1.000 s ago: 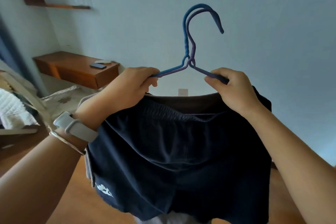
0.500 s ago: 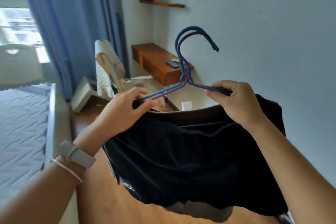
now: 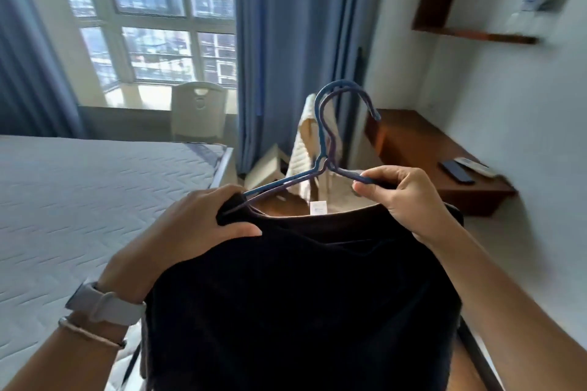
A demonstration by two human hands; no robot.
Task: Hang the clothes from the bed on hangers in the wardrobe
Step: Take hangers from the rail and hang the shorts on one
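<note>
Holds a dark navy garment [image 3: 301, 295] up in front, spread between both hands, with the bed [image 3: 79, 200] off to the left and lower down. Grips with the left hand [image 3: 190, 232] the garment's top left corner, bunched together with the left arm of the thin hangers [image 3: 324, 140], fingers curled over the fabric and thumb laid across its front. Pinches with the right hand [image 3: 403, 197] the hangers' right arm between thumb and curled fingers, just at the garment's top right corner. Keeps the hooks upright above and between the two grips, tips turned to the right. Lets the cloth drop below both wrists and out past the bottom edge of the view. Looks almost black, soft and matte, with a broad top band sagging open between the hands and a small white label [image 3: 318, 208] sewn inside its far edge. Counts out as two hangers, one blue and one purple, pressed together as a pair; one garment; one label; two hands. Wears on the left wrist one pale watch [image 3: 101, 303] and one thin bracelet [image 3: 89, 333]. Faces one window [image 3: 152, 19] flanked by blue curtains [image 3: 286, 25], one white chair [image 3: 198, 111], and one wooden desk [image 3: 413, 149] carrying one dark phone [image 3: 456, 171].
</note>
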